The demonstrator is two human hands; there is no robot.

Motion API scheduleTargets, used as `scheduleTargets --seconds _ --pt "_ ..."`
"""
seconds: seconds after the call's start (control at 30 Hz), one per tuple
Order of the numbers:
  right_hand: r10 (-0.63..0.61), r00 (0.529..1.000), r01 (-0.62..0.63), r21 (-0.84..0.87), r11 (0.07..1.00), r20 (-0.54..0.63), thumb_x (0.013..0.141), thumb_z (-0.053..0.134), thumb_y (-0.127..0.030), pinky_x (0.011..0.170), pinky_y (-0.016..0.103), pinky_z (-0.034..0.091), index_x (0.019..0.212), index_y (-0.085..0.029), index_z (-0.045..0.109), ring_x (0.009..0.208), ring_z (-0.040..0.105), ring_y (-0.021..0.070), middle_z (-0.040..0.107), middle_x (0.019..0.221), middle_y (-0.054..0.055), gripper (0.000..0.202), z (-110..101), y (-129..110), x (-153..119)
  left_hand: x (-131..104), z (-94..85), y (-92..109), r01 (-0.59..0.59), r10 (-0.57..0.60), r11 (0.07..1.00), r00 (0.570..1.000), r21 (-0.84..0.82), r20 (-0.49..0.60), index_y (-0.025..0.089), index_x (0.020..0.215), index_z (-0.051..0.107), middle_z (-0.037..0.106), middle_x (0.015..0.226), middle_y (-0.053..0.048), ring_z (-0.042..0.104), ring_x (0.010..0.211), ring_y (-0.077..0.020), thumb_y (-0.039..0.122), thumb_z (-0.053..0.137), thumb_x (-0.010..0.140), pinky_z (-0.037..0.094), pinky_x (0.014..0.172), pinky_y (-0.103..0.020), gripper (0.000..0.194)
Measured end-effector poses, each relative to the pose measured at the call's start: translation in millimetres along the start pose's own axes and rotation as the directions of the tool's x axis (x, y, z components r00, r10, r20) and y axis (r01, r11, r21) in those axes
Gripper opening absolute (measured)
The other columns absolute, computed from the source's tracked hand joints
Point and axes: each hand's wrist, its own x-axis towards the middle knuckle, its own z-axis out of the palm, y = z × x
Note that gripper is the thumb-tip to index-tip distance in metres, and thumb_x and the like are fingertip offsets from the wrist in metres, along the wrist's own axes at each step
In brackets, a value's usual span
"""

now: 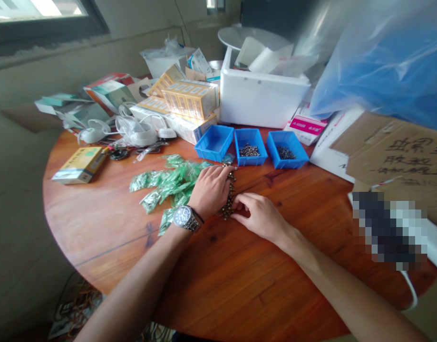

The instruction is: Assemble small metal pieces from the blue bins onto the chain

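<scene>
A small heap of metal screws (226,209) lies on the wooden table between my two hands. My left hand (210,189), with a watch on the wrist, rests along the heap's left side; its fingertips are partly hidden behind the hand. At the heap's right edge is my right hand (256,213), thumb and fingers curved with a gap between them and nothing visible inside. Green packets (171,183) are spread just left of my left hand. Beyond the hands stand three blue trays: the left one (214,142) looks empty, the middle (250,147) and right (287,150) hold small metal parts.
A white foam box (263,97) and yellow-white boxes (189,99) stand at the back. A yellow box (79,165) and white devices (140,133) are on the left. On the right are a cardboard box (400,161), a blue plastic bag (389,61) and a blurred dark object (384,228).
</scene>
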Motion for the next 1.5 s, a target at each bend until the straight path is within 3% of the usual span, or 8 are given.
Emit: scheduleTargets --seconds 0.27,0.43,0.5,0.63,0.77,1.23,1.37,1.5 --pt "0.014 0.997 -0.003 0.143 0.990 -0.078 0.086 0.073 -0.009 0.069 0.031 0.052 0.089 -0.023 0.070 0.073 0.066 0.0190 0.074 0.085 0.002 0.014 1.7 4.7 -2.0 0.3 0.3 -0.8 -0.001 0.001 1.000 1.000 -0.003 -0.004 0.019 0.137 0.062 0.072 0.132 -0.011 0.064 0.124 -0.0277 0.021 0.046 0.105 0.047 0.114 -0.046 0.036" --pt "0.151 0.981 -0.095 0.374 0.922 -0.123 0.091 0.074 -0.025 0.060 0.029 0.053 0.093 -0.023 0.074 0.063 0.065 0.0170 0.074 0.076 0.001 0.003 -8.5 13.3 -1.2 -0.1 0.4 -0.1 -0.005 0.005 1.000 1.000 0.004 0.000 0.020 0.137 0.061 0.072 0.130 -0.011 0.064 0.123 -0.0284 0.021 0.047 0.105 0.047 0.113 -0.047 0.035" --pt "0.200 0.971 -0.110 0.504 0.857 -0.129 0.090 0.078 -0.033 0.065 0.030 0.056 0.093 -0.022 0.074 0.070 0.070 0.0186 0.078 0.083 0.004 0.012 -11.7 17.2 -0.1 -0.3 0.4 0.1 -0.006 0.006 1.000 1.000 0.004 0.002 0.020 0.137 0.061 0.072 0.129 -0.011 0.064 0.123 -0.0286 0.021 0.048 0.105 0.048 0.113 -0.047 0.035" --pt "0.320 0.944 -0.143 0.774 0.617 -0.080 0.084 0.086 -0.047 0.071 0.033 0.061 0.094 -0.021 0.071 0.079 0.076 0.0212 0.082 0.093 0.008 0.032 -15.9 23.9 2.6 -0.5 0.9 -0.2 -0.011 0.011 1.000 1.000 0.001 -0.009 0.020 0.137 0.060 0.073 0.129 -0.011 0.064 0.123 -0.0285 0.022 0.048 0.105 0.048 0.112 -0.047 0.034" --pt "0.345 0.934 -0.111 0.838 0.535 -0.096 0.084 0.087 -0.048 0.071 0.033 0.061 0.095 -0.021 0.070 0.080 0.075 0.0196 0.083 0.096 0.009 0.033 -19.1 27.6 3.7 -0.8 1.3 -0.9 -0.015 0.015 1.000 1.000 -0.001 -0.014 0.021 0.137 0.060 0.073 0.129 -0.010 0.065 0.123 -0.0283 0.022 0.049 0.105 0.049 0.112 -0.047 0.034" --pt "0.297 0.924 -0.061 0.674 0.736 -0.241 0.088 0.083 -0.047 0.084 0.035 0.064 0.097 -0.022 0.078 0.089 0.075 0.0226 0.080 0.097 0.008 0.028 -17.4 28.9 6.7 -0.5 -1.2 -1.6 -0.018 0.018 1.000 0.999 0.000 -0.030 0.021 0.136 0.061 0.073 0.128 -0.010 0.065 0.123 -0.0285 0.022 0.049 0.105 0.048 0.113 -0.048 0.034" --pt "0.324 0.883 -0.064 0.596 0.801 -0.341 0.085 0.082 -0.048 0.078 0.035 0.064 0.096 -0.021 0.077 0.084 0.075 0.0227 0.080 0.094 0.008 0.030 -33.0 42.4 29.4 -0.7 -0.4 -3.9 -0.039 0.039 0.999 0.998 0.006 -0.054 0.021 0.139 0.060 0.072 0.130 -0.011 0.065 0.124 -0.0292 0.020 0.048 0.104 0.049 0.112 -0.049 0.036" --pt "0.240 0.852 -0.028 0.417 0.909 -0.466 0.086 0.078 -0.043 0.075 0.035 0.061 0.095 -0.020 0.076 0.082 0.074 0.0226 0.080 0.091 0.008 0.025 -57.1 60.0 71.1 0.0 -1.1 -3.7 -0.034 0.035 0.999 0.998 0.010 -0.056 0.020 0.138 0.060 0.073 0.131 -0.011 0.065 0.125 -0.0289 0.015 0.046 0.102 0.049 0.113 -0.049 0.039"
